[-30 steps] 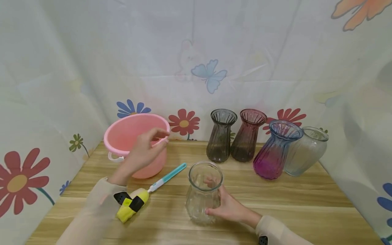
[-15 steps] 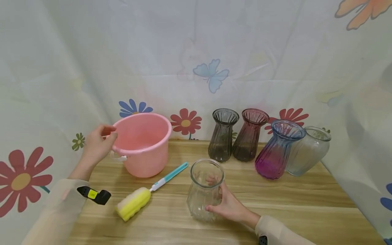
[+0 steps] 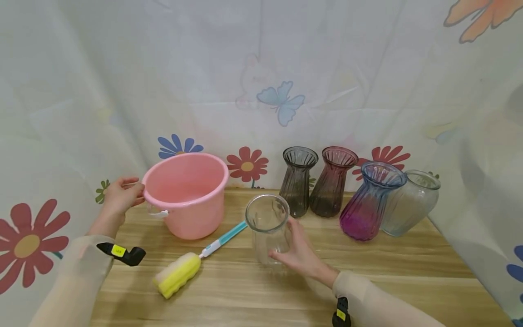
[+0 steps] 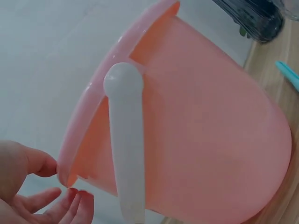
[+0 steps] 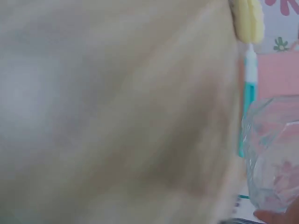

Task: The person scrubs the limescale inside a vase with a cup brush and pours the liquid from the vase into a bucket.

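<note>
My right hand (image 3: 301, 250) grips a clear glass vase (image 3: 267, 222) from its right side, thumb in front. The vase appears raised off the wooden table; its faceted glass (image 5: 273, 149) shows in the right wrist view, with only fingertips of the hand at the corner. A pink plastic bucket (image 3: 194, 215) stands to the left. At its left rim is my left hand (image 3: 120, 196). In the left wrist view, the thumb and fingertips (image 4: 44, 164) pinch the edge of the rim (image 4: 91, 93). The bucket's white handle (image 4: 127, 149) hangs down its side.
A yellow sponge brush (image 3: 180, 272) with a teal-and-white handle lies between bucket and vase. At the back right stand a grey vase (image 3: 298, 190), a reddish vase (image 3: 328, 193), a blue-purple vase (image 3: 363, 213) and a pale clear vase (image 3: 412, 204). A patterned curtain (image 3: 204, 68) surrounds the table.
My left hand has moved left from over the bucket to its left rim and taken hold there. My right hand has lifted the clear vase up and slightly away from me.
</note>
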Available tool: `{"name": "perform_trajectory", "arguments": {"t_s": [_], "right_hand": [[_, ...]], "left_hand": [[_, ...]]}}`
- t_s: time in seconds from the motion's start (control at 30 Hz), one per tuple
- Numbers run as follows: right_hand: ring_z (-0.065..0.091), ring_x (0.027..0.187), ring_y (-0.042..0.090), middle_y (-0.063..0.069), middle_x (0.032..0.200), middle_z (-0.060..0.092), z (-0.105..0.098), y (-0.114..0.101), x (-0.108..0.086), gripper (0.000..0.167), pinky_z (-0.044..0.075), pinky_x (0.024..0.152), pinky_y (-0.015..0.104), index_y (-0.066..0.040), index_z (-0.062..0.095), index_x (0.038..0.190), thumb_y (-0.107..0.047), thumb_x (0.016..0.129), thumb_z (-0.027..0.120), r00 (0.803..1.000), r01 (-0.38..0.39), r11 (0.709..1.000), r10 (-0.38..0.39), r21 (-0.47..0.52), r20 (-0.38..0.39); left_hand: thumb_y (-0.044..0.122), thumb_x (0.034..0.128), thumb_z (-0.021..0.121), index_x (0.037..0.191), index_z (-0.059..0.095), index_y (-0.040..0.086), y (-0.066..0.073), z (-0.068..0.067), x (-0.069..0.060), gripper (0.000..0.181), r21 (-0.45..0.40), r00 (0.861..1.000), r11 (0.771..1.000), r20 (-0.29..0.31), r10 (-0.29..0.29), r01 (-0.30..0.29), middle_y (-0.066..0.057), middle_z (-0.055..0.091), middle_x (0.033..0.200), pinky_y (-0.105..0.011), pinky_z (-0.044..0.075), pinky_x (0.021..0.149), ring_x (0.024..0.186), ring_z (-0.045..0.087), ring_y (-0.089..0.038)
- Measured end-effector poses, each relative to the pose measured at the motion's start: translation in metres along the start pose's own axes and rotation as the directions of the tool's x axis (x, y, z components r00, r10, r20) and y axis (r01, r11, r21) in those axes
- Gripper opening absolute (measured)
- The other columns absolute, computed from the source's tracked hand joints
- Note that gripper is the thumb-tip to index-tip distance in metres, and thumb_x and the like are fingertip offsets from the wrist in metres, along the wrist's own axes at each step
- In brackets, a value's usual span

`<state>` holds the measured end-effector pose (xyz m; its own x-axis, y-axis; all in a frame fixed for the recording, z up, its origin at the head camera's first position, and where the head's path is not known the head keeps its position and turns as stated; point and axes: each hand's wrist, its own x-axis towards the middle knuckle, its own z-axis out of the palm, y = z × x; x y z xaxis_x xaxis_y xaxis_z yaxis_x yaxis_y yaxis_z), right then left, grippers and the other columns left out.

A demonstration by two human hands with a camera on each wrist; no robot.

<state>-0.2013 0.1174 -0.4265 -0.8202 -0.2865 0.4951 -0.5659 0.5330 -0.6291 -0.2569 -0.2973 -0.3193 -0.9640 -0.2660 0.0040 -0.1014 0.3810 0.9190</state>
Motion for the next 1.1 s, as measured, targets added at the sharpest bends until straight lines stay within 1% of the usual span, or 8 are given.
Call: {"name": "perform_trajectory", "arguments": {"t_s": [0.1,0.2,0.37,0.57,0.7,0.8,1.03,1.1], "right_hand": [[0.046,0.113,0.031,0.015,0.123,0.048,-0.008,-0.003,0.023,0.091,0.039,0.094,0.049,-0.005,0.034,0.133,-0.025,0.06,0.084,0.997,0.064,0.988,-0.07,-0.139,-0.038],[0.047,0.11,0.03,0.014,0.119,0.05,-0.016,-0.009,0.048,0.091,0.038,0.094,0.048,-0.006,0.034,0.134,-0.032,0.062,0.083,0.995,0.073,0.961,-0.089,-0.266,-0.049],[0.043,0.113,0.032,0.012,0.123,0.047,-0.023,-0.019,0.083,0.089,0.043,0.09,0.049,-0.013,0.032,0.137,-0.038,0.066,0.079,0.992,0.095,0.919,-0.122,-0.383,-0.045],[0.044,0.113,0.035,0.015,0.128,0.044,-0.023,-0.033,0.118,0.091,0.041,0.093,0.049,-0.01,0.031,0.137,-0.04,0.065,0.079,0.961,0.218,0.812,-0.275,-0.541,-0.025],[0.041,0.117,0.034,0.014,0.132,0.043,-0.018,-0.043,0.138,0.092,0.038,0.093,0.051,-0.014,0.03,0.138,-0.041,0.065,0.079,0.938,0.245,0.75,-0.343,-0.614,-0.045],[0.038,0.12,0.034,0.012,0.135,0.04,-0.014,-0.051,0.153,0.09,0.037,0.093,0.056,-0.018,0.031,0.136,-0.043,0.065,0.079,0.92,0.248,0.682,-0.389,-0.688,-0.054],[0.033,0.128,0.034,0.009,0.14,0.035,-0.006,-0.063,0.178,0.093,0.03,0.097,0.064,-0.023,0.035,0.137,-0.053,0.061,0.078,0.868,0.26,0.455,-0.496,-0.852,0.0],[0.03,0.13,0.033,0.008,0.142,0.034,-0.006,-0.065,0.181,0.092,0.026,0.099,0.065,-0.026,0.035,0.138,-0.045,0.061,0.081,0.856,0.269,0.402,-0.517,-0.875,0.025]], "left_hand": [[0.022,0.0935,0.044,0.139,0.025,-0.007,0.0,-0.002,0.002,0.058,-0.064,0.997,0.997,0.057,-0.044,0.048,-0.024,0.041,0.128,-0.02,0.052,0.074,0.067,0.056,0.006],[0.022,0.0939,0.045,0.141,0.024,-0.007,0.0,-0.005,0.005,0.059,-0.098,0.99,0.991,0.115,-0.076,0.087,-0.02,0.041,0.126,-0.019,0.052,0.073,0.069,0.058,0.005],[0.021,0.094,0.047,0.143,0.019,-0.006,0.0,-0.008,0.006,0.062,-0.136,0.977,0.982,0.182,-0.109,0.135,-0.017,0.043,0.122,-0.019,0.052,0.072,0.07,0.059,0.003],[0.021,0.0936,0.048,0.143,0.019,-0.006,0.0,-0.008,0.007,0.063,-0.153,0.975,0.978,0.191,-0.113,0.143,-0.013,0.044,0.116,-0.018,0.052,0.071,0.07,0.06,0.002],[0.02,0.0935,0.048,0.143,0.018,-0.006,0.001,-0.008,0.008,0.064,-0.17,0.974,0.975,0.201,-0.106,0.142,-0.013,0.044,0.115,-0.018,0.052,0.071,0.07,0.06,0.002],[0.019,0.0934,0.048,0.143,0.017,-0.006,0.002,-0.008,0.008,0.064,-0.186,0.974,0.972,0.203,-0.105,0.144,-0.014,0.043,0.118,-0.018,0.053,0.071,0.07,0.06,0.001],[0.02,0.094,0.048,0.143,0.019,-0.005,0.002,-0.007,0.006,0.062,-0.179,0.977,0.974,0.183,-0.107,0.14,-0.015,0.042,0.12,-0.019,0.053,0.072,0.07,0.06,0.001],[0.02,0.0942,0.047,0.143,0.019,-0.005,0.001,-0.006,0.005,0.062,-0.175,0.977,0.975,0.184,-0.105,0.138,-0.017,0.041,0.123,-0.019,0.053,0.072,0.071,0.06,0.001]]}}
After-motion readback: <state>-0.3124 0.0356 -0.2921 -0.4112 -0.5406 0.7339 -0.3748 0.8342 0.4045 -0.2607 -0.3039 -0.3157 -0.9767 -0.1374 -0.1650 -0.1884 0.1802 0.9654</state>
